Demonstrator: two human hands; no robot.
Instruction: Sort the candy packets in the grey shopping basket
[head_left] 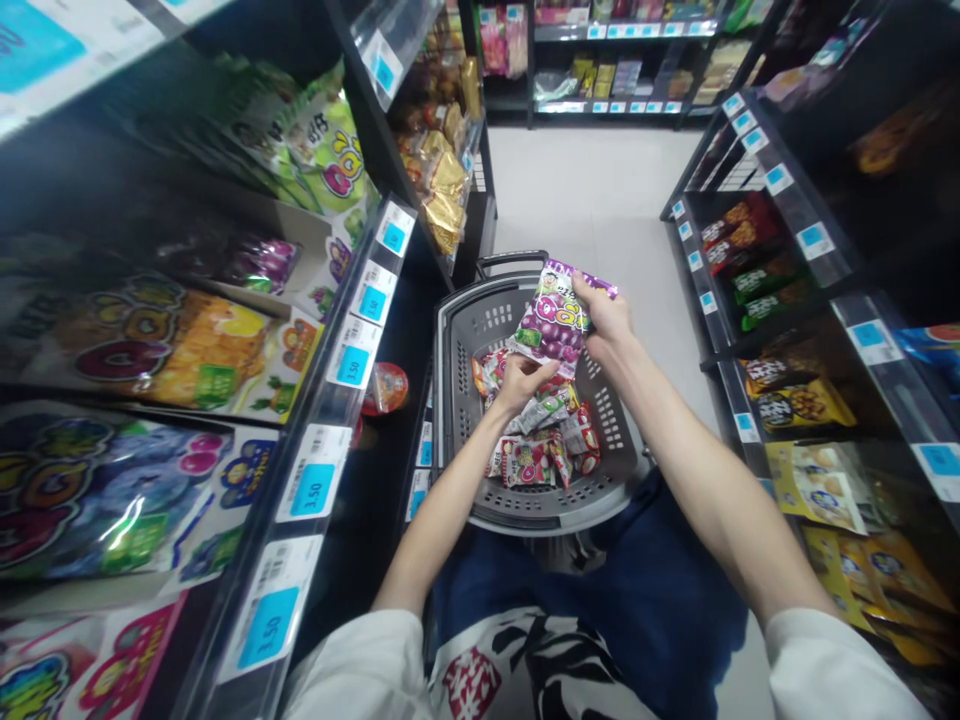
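A purple bag of grape gummy candy (553,322) is held tilted above the basket, its printed front toward me. My right hand (606,318) grips its upper right edge, thumb on the front. At the lower edge, my left hand (523,385) pinches the bag between thumb and fingers. Beneath both hands stands a grey plastic shopping basket (510,512) with perforated walls. Inside it lie several small snack packets (529,462), mostly red, white and silver, partly hidden by my left hand and the bag.
On the left, a dark shelf holds orange gummy bags (217,345), blue gummy bags (142,490) and green gummy bags (322,150) behind price tags (311,475). The right shelf carries yellow snack bags (817,485). Pale floor (592,190) leads to a back shelf (622,108).
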